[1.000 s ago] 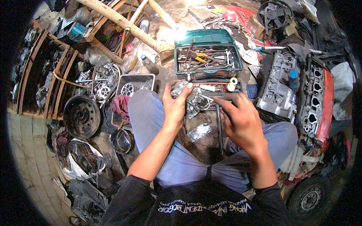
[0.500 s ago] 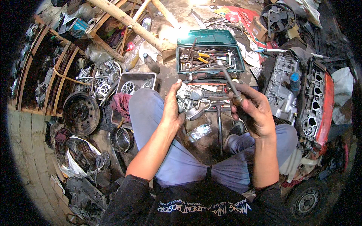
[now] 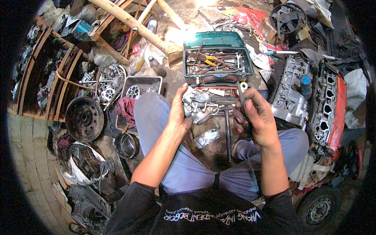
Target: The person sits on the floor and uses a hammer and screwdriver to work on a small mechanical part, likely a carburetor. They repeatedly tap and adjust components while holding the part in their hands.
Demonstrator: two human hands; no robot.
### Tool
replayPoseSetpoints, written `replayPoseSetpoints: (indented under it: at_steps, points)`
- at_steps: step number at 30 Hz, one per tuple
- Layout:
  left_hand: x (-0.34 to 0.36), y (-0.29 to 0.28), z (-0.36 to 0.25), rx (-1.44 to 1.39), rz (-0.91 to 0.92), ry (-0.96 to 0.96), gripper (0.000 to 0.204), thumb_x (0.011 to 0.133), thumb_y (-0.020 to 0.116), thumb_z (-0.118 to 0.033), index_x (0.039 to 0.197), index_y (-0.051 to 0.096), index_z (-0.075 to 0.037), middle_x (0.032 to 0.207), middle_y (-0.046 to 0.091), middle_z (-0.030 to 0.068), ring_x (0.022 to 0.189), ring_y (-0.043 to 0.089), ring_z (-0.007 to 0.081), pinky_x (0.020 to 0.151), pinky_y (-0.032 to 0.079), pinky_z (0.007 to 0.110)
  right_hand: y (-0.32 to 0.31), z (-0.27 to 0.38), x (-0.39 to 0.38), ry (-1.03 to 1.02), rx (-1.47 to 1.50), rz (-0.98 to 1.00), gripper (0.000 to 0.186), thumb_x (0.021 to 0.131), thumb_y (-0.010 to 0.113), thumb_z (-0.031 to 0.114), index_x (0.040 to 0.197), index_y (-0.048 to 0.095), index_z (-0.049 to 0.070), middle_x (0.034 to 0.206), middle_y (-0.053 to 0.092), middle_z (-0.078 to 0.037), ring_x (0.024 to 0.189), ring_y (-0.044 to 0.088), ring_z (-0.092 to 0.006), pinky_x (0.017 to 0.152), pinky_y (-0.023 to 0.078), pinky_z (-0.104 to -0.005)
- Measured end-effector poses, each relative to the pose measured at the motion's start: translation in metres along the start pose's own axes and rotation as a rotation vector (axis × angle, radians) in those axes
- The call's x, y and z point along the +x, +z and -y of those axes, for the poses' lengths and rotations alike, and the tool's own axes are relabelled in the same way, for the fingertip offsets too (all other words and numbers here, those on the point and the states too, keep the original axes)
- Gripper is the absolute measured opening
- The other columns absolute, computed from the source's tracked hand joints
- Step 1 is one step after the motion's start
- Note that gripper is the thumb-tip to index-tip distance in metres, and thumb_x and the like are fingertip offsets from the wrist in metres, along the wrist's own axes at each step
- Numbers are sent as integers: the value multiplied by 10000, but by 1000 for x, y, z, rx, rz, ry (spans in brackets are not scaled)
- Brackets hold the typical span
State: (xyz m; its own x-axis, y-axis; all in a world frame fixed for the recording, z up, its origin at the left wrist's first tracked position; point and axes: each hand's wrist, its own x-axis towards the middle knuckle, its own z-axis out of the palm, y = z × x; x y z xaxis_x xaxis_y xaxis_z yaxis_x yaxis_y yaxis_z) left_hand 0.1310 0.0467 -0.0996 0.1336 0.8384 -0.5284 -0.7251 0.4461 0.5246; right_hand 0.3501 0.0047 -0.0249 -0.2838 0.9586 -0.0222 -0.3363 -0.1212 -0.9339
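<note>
My left hand (image 3: 178,115) is closed round the side of a grey metal carburetor (image 3: 197,102), held up between my knees. In my right hand (image 3: 259,119), to the right of it, is a screwdriver (image 3: 241,96). Its dark shaft points up and away from me, while the fingers cover most of its handle. The shaft and the carburetor are apart. Below and between them, a dark T-handle wrench (image 3: 228,135) reaches toward me. Beyond my hands stands an open green toolbox (image 3: 251,66) full of spanners and other tools.
At the right lie a grey engine cover (image 3: 291,92) and a cylinder head (image 3: 328,103) beside a red panel. On the left are a metal tray (image 3: 142,79) with parts, a red rag (image 3: 125,109), a steel wheel rim (image 3: 84,118) and a black bowl (image 3: 126,145).
My right hand has drawn slightly back and left, and turned the screwdriver more upright; its shaft shows shorter now. My left hand and the carburetor have hardly moved.
</note>
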Motion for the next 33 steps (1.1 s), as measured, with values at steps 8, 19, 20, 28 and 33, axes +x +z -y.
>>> replayPoseSetpoints:
  at_steps: [8, 19, 20, 28, 33]
  points:
    - [7, -8, 3, -17, 6, 11, 398, 947, 636, -443, 1112, 667, -82, 1016, 745, 96, 883, 735, 228, 801, 622, 449, 0, 24, -3, -5, -191, -140, 337, 1038, 586, 358, 1103, 629, 30, 617, 496, 1, 458, 455, -89, 413, 368, -247]
    - [12, 0, -10, 37, -71, 65, 363, 924, 677, -422, 1080, 655, -95, 1005, 745, 103, 871, 735, 245, 813, 615, 426, -68, 33, 17, -233, -53, -488, 328, 1059, 540, 334, 1171, 564, 27, 642, 468, -4, 452, 468, -93, 384, 407, -237]
    - [12, 8, -17, 76, -44, 89, 367, 923, 675, -430, 1076, 652, -96, 999, 745, 106, 863, 735, 246, 805, 617, 427, -72, 31, 19, -254, -39, -516, 333, 1059, 540, 343, 1177, 565, 32, 638, 462, 0, 449, 462, -93, 384, 407, -239]
    - [78, 86, -79, 195, 77, 307, 447, 937, 659, -383, 1251, 591, -73, 1078, 705, 82, 929, 715, 246, 863, 596, 438, -128, -42, 68, -138, -92, -919, 315, 1041, 584, 325, 1243, 561, 85, 698, 482, -10, 505, 489, -116, 416, 426, -287]
    - [137, 56, -56, 130, 51, 95, 379, 941, 635, -425, 1120, 611, -91, 934, 711, 96, 820, 715, 254, 785, 612, 447, -183, -159, 98, -168, -725, -1060, 341, 1039, 566, 164, 1301, 590, -54, 1086, 689, -202, 974, 648, -268, 895, 500, -350]
